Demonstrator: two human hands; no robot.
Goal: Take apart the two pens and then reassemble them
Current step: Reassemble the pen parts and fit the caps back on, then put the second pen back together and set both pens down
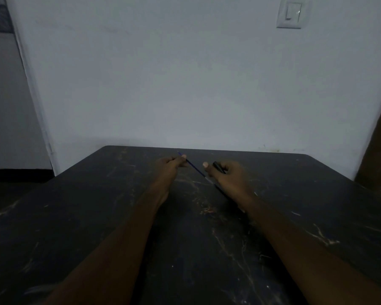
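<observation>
Left hand (171, 167): pinching ink refill (195, 169).
Right hand (227, 175): clamped on pen barrel (210, 181).
Handling: likely light, bendable; grip close to barrel.

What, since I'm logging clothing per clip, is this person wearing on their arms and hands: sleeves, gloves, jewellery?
Nothing visible. The left forearm and right forearm are bare to the frame's edge, with no sleeves. The left hand and right hand show no gloves, rings, watch or bands, though dim light could hide something small.
</observation>
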